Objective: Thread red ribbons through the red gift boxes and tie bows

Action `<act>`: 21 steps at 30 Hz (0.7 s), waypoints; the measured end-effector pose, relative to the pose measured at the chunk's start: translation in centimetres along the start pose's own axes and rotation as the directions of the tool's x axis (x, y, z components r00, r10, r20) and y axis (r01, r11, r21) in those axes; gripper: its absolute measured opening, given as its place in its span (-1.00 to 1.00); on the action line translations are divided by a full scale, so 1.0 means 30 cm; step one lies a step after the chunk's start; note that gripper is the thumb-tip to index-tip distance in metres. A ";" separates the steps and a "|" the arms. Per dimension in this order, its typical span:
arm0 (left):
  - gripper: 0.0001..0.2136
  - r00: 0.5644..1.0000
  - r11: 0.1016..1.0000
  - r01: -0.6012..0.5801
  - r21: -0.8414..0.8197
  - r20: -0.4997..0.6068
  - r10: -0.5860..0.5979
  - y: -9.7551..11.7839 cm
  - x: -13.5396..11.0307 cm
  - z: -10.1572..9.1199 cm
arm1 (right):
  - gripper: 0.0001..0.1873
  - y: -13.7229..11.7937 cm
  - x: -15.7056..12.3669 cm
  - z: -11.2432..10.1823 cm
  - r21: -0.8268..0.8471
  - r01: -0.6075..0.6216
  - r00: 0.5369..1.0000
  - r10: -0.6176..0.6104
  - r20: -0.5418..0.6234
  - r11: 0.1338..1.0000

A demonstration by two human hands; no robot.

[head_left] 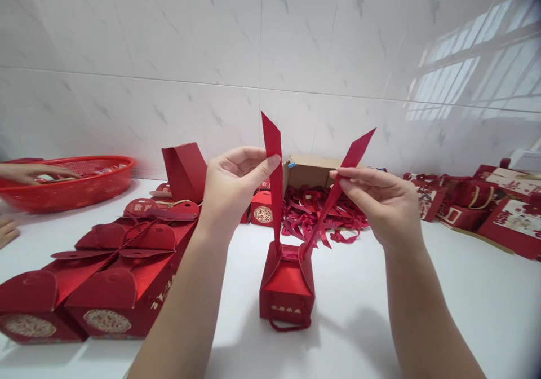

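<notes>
A small red gift box (287, 291) stands on the white table (359, 322) in front of me, with a red ribbon threaded through its top. My left hand (234, 184) pinches the left ribbon end (274, 164), which points upward. The right ribbon end (346, 162) slants up to the right, pinched between thumb and fingers of my right hand (380, 201). Both hands hover above the box and do not touch it.
Larger red boxes (110, 277) lie in a row at the left. A heap of red ribbons (321, 215) spills from a cardboard box (313, 171) by the wall. More red boxes and bags (486, 204) crowd the right. Another person's hand (29, 171) rests on a red basket (71, 187).
</notes>
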State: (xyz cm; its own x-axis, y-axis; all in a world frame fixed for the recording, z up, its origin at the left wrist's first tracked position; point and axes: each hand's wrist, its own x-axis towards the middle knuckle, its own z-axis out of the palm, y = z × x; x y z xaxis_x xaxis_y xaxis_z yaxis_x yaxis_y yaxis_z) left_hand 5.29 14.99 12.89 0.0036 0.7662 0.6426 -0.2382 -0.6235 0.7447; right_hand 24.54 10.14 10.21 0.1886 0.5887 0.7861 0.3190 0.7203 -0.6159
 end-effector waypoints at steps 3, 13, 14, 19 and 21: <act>-0.84 1.000 1.000 -0.001 0.012 0.003 0.001 0.001 -0.002 0.001 | -0.81 0.001 0.000 0.000 0.009 0.000 1.000 0.000 0.002 1.000; -0.84 1.000 0.999 0.017 0.038 0.006 -0.017 -0.001 -0.007 0.008 | -0.80 0.013 -0.006 0.006 0.001 0.031 0.999 -0.031 -0.010 1.000; -0.84 1.000 0.999 0.017 0.044 0.004 -0.017 -0.001 -0.007 0.007 | -0.80 0.011 -0.006 0.007 0.005 0.031 0.999 -0.031 -0.008 1.000; -0.81 0.998 0.994 0.018 0.106 0.060 -0.024 -0.005 -0.003 0.001 | -0.81 0.013 -0.006 0.009 0.022 0.038 0.999 -0.038 -0.006 0.999; -0.81 0.996 0.988 0.017 0.153 0.079 -0.029 -0.006 -0.002 0.002 | -0.81 0.018 -0.006 0.009 0.026 0.052 0.999 -0.052 -0.011 0.998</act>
State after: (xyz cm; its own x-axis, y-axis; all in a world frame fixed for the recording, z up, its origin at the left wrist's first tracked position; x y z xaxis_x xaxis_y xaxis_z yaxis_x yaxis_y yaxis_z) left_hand 5.39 15.06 12.72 0.0872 0.7695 0.6327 -0.0869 -0.6268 0.7743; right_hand 24.42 10.53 9.74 0.1820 0.5464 0.8175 0.3042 0.7593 -0.5753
